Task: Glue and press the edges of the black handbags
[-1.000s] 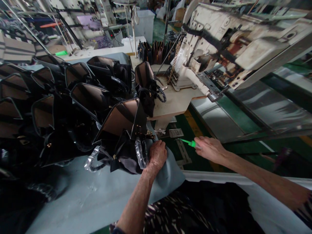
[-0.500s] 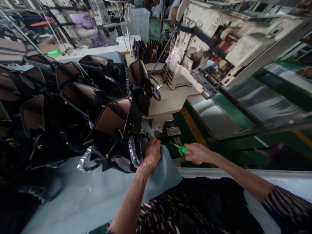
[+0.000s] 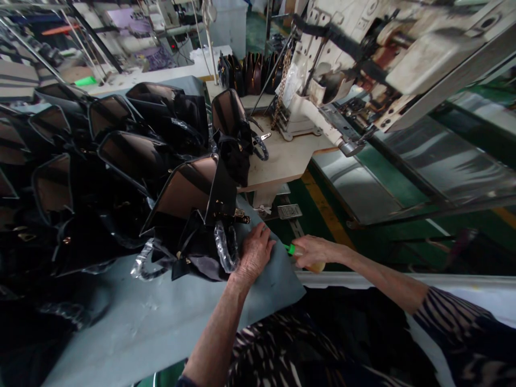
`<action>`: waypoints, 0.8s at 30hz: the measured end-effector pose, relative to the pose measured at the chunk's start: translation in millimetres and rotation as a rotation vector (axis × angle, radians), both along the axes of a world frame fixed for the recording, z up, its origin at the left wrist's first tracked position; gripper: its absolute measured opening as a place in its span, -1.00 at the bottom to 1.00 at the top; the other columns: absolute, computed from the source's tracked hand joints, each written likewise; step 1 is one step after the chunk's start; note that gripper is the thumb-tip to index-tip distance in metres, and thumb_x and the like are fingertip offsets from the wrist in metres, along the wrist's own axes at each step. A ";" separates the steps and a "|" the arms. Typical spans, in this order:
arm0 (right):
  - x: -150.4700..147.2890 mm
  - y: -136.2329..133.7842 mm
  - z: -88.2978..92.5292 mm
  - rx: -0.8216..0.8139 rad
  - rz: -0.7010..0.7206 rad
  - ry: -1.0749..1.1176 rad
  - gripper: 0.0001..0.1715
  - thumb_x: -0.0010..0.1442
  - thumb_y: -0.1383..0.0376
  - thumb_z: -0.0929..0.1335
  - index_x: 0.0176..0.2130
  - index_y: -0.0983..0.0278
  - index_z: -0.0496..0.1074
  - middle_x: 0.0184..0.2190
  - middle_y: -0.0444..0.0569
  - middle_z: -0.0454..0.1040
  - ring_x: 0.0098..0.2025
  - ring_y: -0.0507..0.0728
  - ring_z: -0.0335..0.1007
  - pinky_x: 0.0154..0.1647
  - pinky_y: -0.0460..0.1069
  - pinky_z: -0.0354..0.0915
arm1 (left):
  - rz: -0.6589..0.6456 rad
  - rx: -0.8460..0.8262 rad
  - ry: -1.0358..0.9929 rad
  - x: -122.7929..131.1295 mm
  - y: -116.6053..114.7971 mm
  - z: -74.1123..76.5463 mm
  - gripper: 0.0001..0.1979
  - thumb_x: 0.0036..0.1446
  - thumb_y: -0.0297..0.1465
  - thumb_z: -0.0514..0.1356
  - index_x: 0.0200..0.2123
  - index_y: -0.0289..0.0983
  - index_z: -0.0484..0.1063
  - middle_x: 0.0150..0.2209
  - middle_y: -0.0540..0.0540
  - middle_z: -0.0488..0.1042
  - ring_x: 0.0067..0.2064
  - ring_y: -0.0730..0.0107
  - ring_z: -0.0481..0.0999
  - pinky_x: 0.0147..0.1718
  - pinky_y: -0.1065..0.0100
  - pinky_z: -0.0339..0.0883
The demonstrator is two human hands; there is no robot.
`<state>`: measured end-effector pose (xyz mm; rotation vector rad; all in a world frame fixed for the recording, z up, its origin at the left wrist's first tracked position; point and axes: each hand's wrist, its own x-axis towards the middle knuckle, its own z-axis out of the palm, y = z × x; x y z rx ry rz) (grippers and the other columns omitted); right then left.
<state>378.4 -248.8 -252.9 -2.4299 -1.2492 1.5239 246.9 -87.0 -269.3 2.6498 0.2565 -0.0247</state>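
My left hand [image 3: 255,252] rests with its fingers stretched on the grey cloth [image 3: 161,322], right beside the nearest black handbag [image 3: 193,215], touching its plastic-wrapped handle [image 3: 224,247]. My right hand [image 3: 310,251] is closed on a small green-handled tool [image 3: 289,248], whose tip points at my left hand. The bag lies tilted, its tan lining showing. Most of the tool is hidden inside my fist.
Several more black handbags [image 3: 113,145] crowd the grey-covered table on the left. A white industrial sewing machine [image 3: 363,59] stands on a beige table [image 3: 282,156] ahead. Green floor with a yellow line [image 3: 324,207] lies to the right, and a metal sheet [image 3: 423,177] beyond.
My right hand has come leftward with the green tool, close to my left hand. My left fingers have spread out from a fist beside the bag.
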 end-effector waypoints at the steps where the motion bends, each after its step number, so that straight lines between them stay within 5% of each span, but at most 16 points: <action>1: -0.1 0.2 0.9 -0.004 -0.008 0.006 -0.77 -0.14 0.18 0.38 -0.42 0.22 0.37 -0.48 -0.14 0.43 -0.45 0.06 0.37 -0.58 -0.12 0.03 | -0.013 0.019 0.000 -0.9 -1.8 0.9 -0.80 0.14 -0.34 0.15 -0.16 -0.29 0.37 -0.04 -0.14 0.36 0.01 0.23 0.30 0.02 0.25 0.22; 6: -4.6 1.3 4.6 -0.001 -0.041 0.007 -0.74 -0.17 0.17 0.40 -0.42 0.24 0.37 -0.49 -0.14 0.41 -0.45 0.08 0.36 -0.58 -0.12 0.02 | 0.010 0.111 0.029 -1.8 -10.4 2.1 -0.84 0.11 -0.31 0.18 -0.33 -0.29 0.41 -0.26 -0.13 0.41 -0.10 0.17 0.29 -0.01 0.14 0.17; 24: -10.4 -4.1 12.3 0.025 -0.094 0.059 -0.75 -0.13 0.14 0.38 -0.43 0.25 0.37 -0.51 -0.15 0.40 -0.45 0.08 0.35 -0.57 -0.11 0.03 | -0.026 0.072 0.028 -1.7 -4.1 0.9 -0.90 0.11 -0.44 0.11 -0.43 -0.23 0.39 -0.33 -0.08 0.42 -0.16 0.23 0.29 -0.03 0.20 0.14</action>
